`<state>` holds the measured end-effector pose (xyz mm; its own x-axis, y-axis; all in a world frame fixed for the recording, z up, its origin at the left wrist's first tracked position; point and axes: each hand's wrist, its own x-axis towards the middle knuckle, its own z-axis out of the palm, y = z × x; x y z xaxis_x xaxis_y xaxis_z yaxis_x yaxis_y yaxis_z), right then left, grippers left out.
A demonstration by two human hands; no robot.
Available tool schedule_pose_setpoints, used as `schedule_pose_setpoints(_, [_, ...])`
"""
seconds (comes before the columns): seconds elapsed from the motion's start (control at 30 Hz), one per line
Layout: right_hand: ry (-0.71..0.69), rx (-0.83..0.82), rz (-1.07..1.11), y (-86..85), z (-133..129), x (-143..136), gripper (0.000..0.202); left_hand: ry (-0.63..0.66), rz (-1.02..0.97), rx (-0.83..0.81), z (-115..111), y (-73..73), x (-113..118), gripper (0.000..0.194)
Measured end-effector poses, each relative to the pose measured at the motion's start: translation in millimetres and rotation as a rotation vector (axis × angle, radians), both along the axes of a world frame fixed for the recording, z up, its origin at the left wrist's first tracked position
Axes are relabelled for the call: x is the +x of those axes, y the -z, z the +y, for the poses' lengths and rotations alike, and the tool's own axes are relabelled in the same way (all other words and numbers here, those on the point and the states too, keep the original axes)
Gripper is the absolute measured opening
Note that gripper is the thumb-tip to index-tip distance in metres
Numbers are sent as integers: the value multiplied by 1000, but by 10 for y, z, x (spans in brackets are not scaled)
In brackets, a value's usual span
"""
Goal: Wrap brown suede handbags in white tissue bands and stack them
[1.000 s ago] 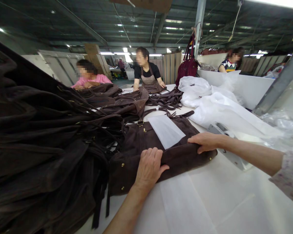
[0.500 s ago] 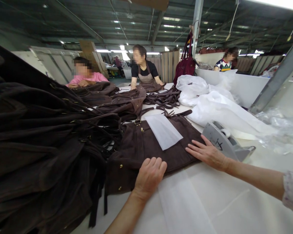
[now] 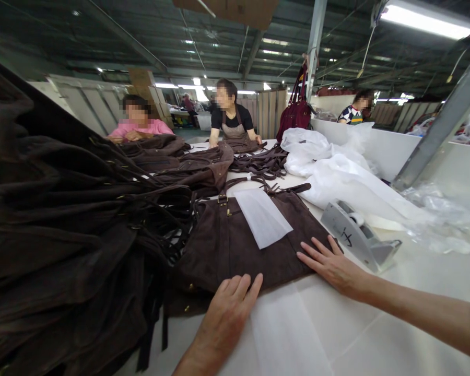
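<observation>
A dark brown bag (image 3: 211, 240) with brass fittings lies flat on the white table (image 3: 360, 334). On its upper middle rests a white sheet (image 3: 263, 216). My left hand (image 3: 231, 308) lies at the bag's near edge, fingers bent and side by side over the fabric; the thumb side is partly hidden, and whether it pinches the edge cannot be made out. My right hand (image 3: 332, 263) rests on the bag's right end with its fingers spread, holding nothing. Just beyond the right hand stands a grey tape dispenser (image 3: 352, 232).
Dark brown bags (image 3: 55, 235) are heaped high on the left. Brown straps (image 3: 262, 161) lie at the far middle, beside white plastic wrapping (image 3: 348, 175). A person in an apron (image 3: 233, 122) and a person in pink (image 3: 141, 125) are across the table. A metal post (image 3: 438, 120) slants at right.
My left hand has gone from a tight curl to a looser, flatter pose at the bag's near edge. The bag's near left corner has shifted a little. My right hand stays spread on the bag.
</observation>
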<state>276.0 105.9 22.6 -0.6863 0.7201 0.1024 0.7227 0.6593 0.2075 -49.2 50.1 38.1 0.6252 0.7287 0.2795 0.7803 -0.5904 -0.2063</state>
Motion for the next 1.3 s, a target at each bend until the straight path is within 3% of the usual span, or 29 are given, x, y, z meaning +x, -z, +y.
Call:
schedule_pose_setpoints(0.13, [51, -210, 14, -67, -16, 4, 112, -46, -63, -66, -40, 10, -35, 58])
schedule_pose_setpoints(0.23, [50, -363, 73, -147, -21, 76, 112, -56, -94, -117, -59, -52, -35, 55])
schedule_pose_setpoints(0.4, [20, -561, 80, -507, 72, 7, 76, -46, -111, -116, -122, -103, -34, 51])
schedule_pose_setpoints(0.5, [-60, -488, 92, -798, 124, -377, 45, -41, -111, -89, -139, -69, -24, 46])
schedule_pose_setpoints(0.57, [-224, -412, 165, -869, 117, -704, 42, -44, -119, -83, -145, -46, -5, 41])
schedule_pose_setpoints(0.67, [-405, -354, 225, -674, 39, -1068, 49, -43, -140, -95, -157, -47, 11, 36])
schedule_pose_setpoints(0.8, [-335, -291, 195, -164, -51, -1163, 67, -48, -130, -102, -180, -136, -103, 30])
schedule_pose_setpoints(0.87, [-315, -266, 205, -15, -39, -1128, 69, -90, -127, -79, -202, -195, -236, 30])
schedule_pose_setpoints(1.03, [-374, -258, 209, 1, 55, -1057, 64, -254, -87, 12, -272, -229, -586, 42])
schedule_pose_setpoints(1.17, [-400, -246, 180, -6, 79, -1021, 59, -274, 1, 57, -310, -163, -760, 45])
schedule_pose_setpoints(1.3, [-423, -243, 159, 3, 64, -995, 63, -336, 25, 79, -357, -195, -851, 53])
